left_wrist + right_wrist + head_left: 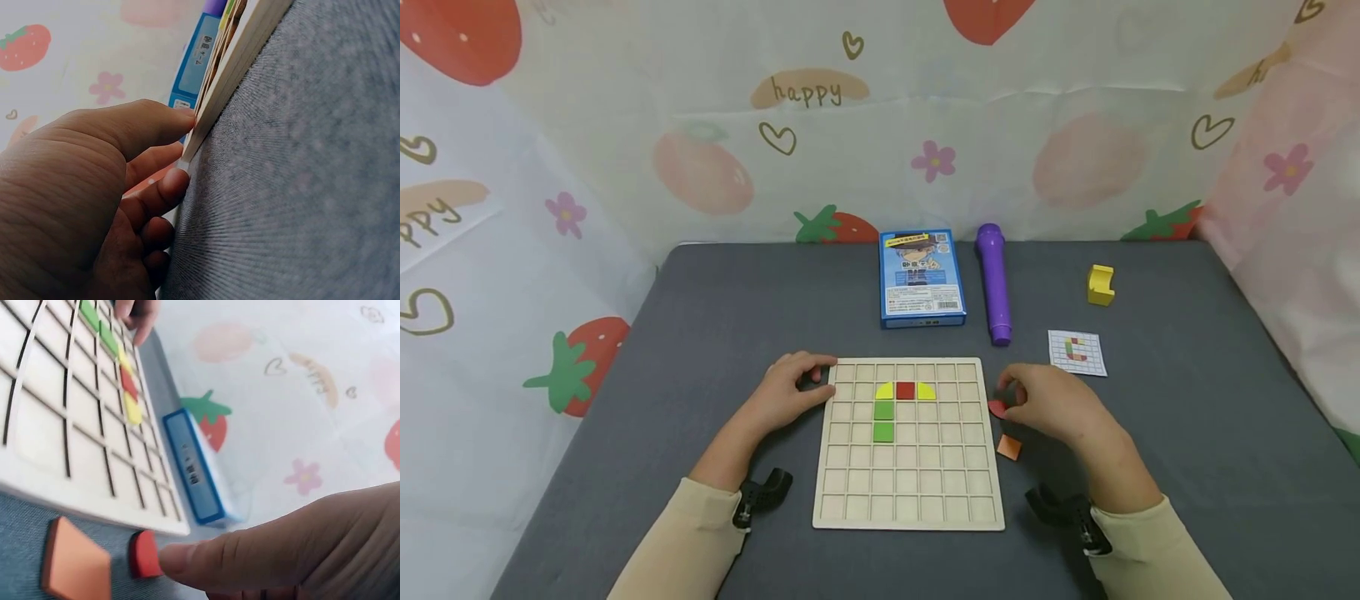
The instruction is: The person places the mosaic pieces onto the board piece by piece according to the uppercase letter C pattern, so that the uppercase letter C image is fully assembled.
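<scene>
A light wooden grid board (917,500) lies on the table. At its top-left corner my left hand (786,390) holds the edge between thumb and fingers; the left wrist view shows the thumb (165,125) against the board's side. In the upper rows sit two yellow rounded pieces (927,391) with a red square (906,391) between them. Two green squares (883,421) run down below the left yellow one. Just off the board's right edge, my right hand (1048,404) pinches a red rounded piece (146,555); its fingers are mostly hidden in the right wrist view.
An orange square (1009,447) lies beside the board's right edge. Beyond the right hand is a pattern card (1077,353). Toward the back are a blue box (923,279), a purple microphone-shaped stick (994,283) and a yellow notched block (1101,285).
</scene>
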The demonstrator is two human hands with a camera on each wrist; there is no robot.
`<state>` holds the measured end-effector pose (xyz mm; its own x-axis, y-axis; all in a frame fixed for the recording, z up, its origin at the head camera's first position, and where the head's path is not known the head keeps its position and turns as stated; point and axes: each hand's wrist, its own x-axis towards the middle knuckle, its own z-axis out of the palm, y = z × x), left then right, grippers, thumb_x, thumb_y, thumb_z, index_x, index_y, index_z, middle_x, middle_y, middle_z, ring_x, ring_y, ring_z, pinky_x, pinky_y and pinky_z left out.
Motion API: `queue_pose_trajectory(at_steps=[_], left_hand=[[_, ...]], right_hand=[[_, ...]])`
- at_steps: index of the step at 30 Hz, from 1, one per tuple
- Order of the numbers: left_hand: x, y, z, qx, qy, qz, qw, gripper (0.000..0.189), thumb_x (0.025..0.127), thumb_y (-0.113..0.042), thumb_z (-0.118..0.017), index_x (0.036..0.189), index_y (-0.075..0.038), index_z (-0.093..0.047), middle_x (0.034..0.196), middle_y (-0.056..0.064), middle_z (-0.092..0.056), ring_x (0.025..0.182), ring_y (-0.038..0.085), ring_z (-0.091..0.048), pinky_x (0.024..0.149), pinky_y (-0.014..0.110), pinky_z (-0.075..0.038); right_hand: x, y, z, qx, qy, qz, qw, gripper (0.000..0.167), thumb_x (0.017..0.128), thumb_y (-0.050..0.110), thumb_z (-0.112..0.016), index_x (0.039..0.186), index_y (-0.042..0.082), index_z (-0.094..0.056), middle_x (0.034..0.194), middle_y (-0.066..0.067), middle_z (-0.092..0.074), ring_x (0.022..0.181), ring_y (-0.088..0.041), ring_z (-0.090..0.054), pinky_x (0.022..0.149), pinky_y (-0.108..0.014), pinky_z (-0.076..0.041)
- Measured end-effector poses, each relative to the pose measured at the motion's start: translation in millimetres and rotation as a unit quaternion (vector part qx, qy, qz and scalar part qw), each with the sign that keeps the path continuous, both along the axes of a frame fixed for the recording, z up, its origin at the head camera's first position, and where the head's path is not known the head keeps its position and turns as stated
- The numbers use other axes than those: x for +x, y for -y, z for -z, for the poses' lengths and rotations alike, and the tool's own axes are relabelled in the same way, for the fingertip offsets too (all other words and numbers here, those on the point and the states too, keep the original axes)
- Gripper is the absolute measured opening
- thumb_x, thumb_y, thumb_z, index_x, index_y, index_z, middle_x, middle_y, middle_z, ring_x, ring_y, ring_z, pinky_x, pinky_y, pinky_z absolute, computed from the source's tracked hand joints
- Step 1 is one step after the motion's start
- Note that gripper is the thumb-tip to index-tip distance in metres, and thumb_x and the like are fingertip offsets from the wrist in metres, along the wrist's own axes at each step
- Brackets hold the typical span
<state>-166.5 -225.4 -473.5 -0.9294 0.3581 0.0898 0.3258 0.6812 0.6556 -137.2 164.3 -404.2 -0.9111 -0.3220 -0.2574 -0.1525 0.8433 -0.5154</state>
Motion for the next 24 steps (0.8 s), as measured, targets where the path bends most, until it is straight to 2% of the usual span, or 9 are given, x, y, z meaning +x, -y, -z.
queue_pose_trajectory(at_steps=[7, 17, 20, 24], left_hand=[[-1.6, -0.7, -1.6, 0.010, 0.014, 0.000, 0.9999, 0.036, 0.095, -0.021, -0.076, 0.129, -0.011, -0.070, 0.092, -0.002, -0.053, 0.085, 0.021, -0.041, 0.082, 0.043, -0.026], [-3.4, 1.1, 0.5, 0.009, 0.005, 0.005, 0.9999, 0.036, 0.095, -0.020, -0.076, 0.128, -0.010, -0.070, 0.092, -0.002, -0.053, 0.085, 0.020, -0.041, 0.081, 0.043, -0.027], [-2.4, 1.3, 0.4, 0.008, 0.004, 0.006, 0.9999, 0.036, 0.095, -0.021, -0.076, 0.128, -0.010, -0.070, 0.092, -0.002, -0.053, 0.085, 0.021, -0.041, 0.081, 0.043, -0.027], [-1.1, 1.4, 0.8, 0.006, 0.006, 0.004, 1.0000, 0.036, 0.095, -0.022, -0.076, 0.128, -0.010, -0.070, 0.092, -0.002, -0.053, 0.086, 0.021, -0.042, 0.082, 0.044, -0.026]], right_hand=[[-5.2, 1, 10.2, 0.033, 0.002, 0.002, 0.9995, 0.013, 0.083, 0.008, -0.076, 0.096, 0.010, -0.072, 0.072, -0.001, -0.058, 0.063, -0.018, -0.051, 0.059, -0.034, -0.039], [-5.4, 6, 8.8, 0.064, -0.006, 0.013, 0.9979, 0.016, 0.078, 0.013, -0.075, 0.093, 0.007, -0.073, 0.078, -0.001, -0.062, 0.067, -0.019, -0.055, 0.060, -0.037, -0.044], [-4.5, 8, 6.1, 0.053, -0.016, 0.031, 0.9980, 0.020, 0.079, 0.016, -0.076, 0.096, 0.006, -0.071, 0.081, -0.002, -0.062, 0.069, -0.020, -0.056, 0.061, -0.038, -0.045], [-1.4, 13, -0.3, -0.002, -0.036, 0.053, 0.9980, 0.025, 0.082, 0.014, -0.077, 0.103, 0.004, -0.068, 0.087, -0.005, -0.065, 0.072, -0.020, -0.057, 0.063, -0.037, -0.046]])
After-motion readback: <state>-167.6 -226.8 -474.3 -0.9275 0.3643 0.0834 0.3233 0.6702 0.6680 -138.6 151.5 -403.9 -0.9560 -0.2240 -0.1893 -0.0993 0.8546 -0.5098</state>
